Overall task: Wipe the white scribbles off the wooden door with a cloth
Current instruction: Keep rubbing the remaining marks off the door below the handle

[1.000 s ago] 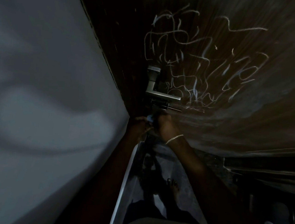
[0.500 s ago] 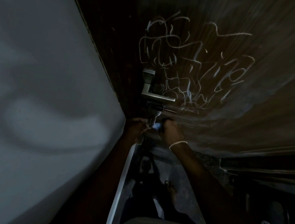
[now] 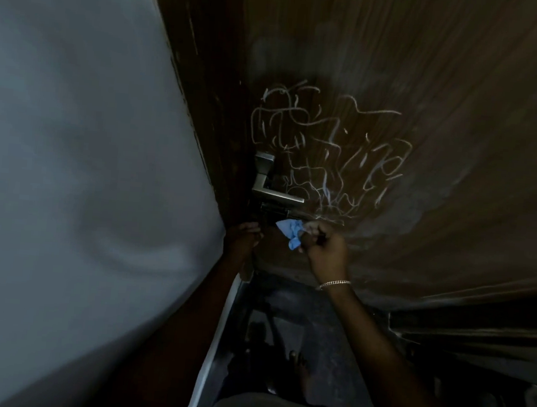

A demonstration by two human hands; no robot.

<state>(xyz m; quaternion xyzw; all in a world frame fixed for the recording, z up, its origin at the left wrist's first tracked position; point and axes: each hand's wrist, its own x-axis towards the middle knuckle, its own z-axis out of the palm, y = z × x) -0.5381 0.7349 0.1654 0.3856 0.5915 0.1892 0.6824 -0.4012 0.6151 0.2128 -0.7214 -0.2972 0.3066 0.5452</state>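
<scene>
Cloth: small crumpled light-blue cloth (image 3: 289, 232), bunched in the right hand (image 3: 326, 245), whose fingers curl round it, just below the silver lever handle (image 3: 264, 183).
Left hand (image 3: 241, 236): at the door's edge; fingers too dark to tell.
Scribbles: tangled white scribbles (image 3: 326, 156) on the dark brown wooden door (image 3: 449, 89), above the cloth, seemingly untouched.
Best approach: probably flatten the cloth, press firmly, stroke along the grain.

Both my arms reach far: right hand (image 3: 325, 250) pinches the cloth (image 3: 290, 233), left hand (image 3: 241, 237) raised just left.
</scene>
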